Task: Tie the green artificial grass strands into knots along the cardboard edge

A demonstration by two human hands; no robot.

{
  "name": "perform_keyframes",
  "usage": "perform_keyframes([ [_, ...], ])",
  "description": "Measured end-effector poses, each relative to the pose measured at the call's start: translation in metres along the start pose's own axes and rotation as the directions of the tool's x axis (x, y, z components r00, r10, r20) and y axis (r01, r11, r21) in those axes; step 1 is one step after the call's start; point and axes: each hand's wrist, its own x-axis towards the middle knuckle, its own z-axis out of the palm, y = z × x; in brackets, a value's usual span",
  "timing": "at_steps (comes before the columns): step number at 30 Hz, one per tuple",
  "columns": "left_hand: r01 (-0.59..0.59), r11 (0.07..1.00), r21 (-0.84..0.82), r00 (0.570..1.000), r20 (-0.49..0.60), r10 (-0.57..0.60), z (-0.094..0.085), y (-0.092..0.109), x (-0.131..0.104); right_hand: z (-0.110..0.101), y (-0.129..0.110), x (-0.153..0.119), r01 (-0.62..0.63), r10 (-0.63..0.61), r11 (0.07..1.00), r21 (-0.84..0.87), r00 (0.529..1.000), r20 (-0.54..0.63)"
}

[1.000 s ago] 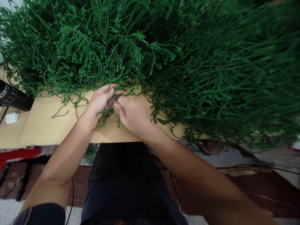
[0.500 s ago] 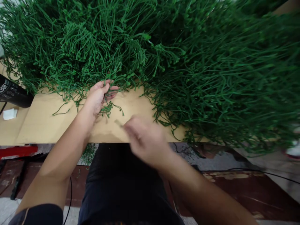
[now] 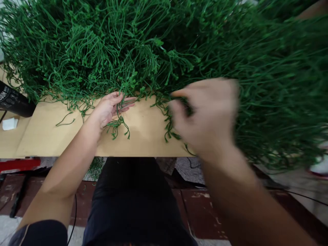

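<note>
My left hand rests palm up on the tan board, its thumb closed over a small bunch of thin green strands with knobby, forked tips. The bunch droops below the palm, while the other fingers stretch out to the right. My right hand, smeared by motion, is over the near left part of the right-hand pile of green strands. Its fingers look curled, with a gap between thumb and forefinger. Whether anything is between the tips cannot be made out.
A large heap of the same strands covers the back of the board. On the left are a black cylindrical container and a white scrap. Below the board's front edge are a red object and green clippings.
My right hand has swung from the board's middle up and right to the right-hand pile. My left hand has shifted slightly right, and the bunch in it hangs lower.
</note>
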Motion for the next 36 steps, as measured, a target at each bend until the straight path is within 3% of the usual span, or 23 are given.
perform_keyframes([
  [1, -0.001, 1.000, 0.005, 1.000, -0.013, 0.001, 0.000, 0.000, 0.000, 0.019, -0.019, 0.006, 0.033, -0.034, 0.999, -0.023, 0.999, -0.035],
  [3, -0.023, 0.999, 0.024, 0.999, -0.044, 0.024, 0.001, -0.001, 0.000, 0.051, -0.047, 0.019, 0.031, -0.031, 0.999, -0.024, 1.000, 0.005],
  [7, -0.052, 0.996, 0.075, 0.996, -0.067, 0.057, 0.003, -0.001, 0.000, 0.078, -0.059, 0.033, -0.044, 0.046, 0.999, -0.031, 0.997, 0.058],
  [14, -0.005, 0.995, 0.101, 1.000, 0.016, 0.003, 0.008, 0.004, -0.003, 0.080, -0.045, 0.032, -0.150, 0.155, 0.981, 0.121, 0.987, -0.037],
  [29, -0.056, 0.993, 0.106, 0.995, -0.075, 0.064, 0.008, 0.001, 0.001, 0.071, -0.053, 0.034, -0.183, 0.185, 0.983, -0.031, 0.968, 0.170],
  [36, -0.066, 0.986, 0.150, 0.995, -0.064, 0.076, 0.009, 0.001, -0.001, 0.082, -0.050, 0.032, -0.118, 0.121, 0.993, -0.027, 0.975, 0.187],
])
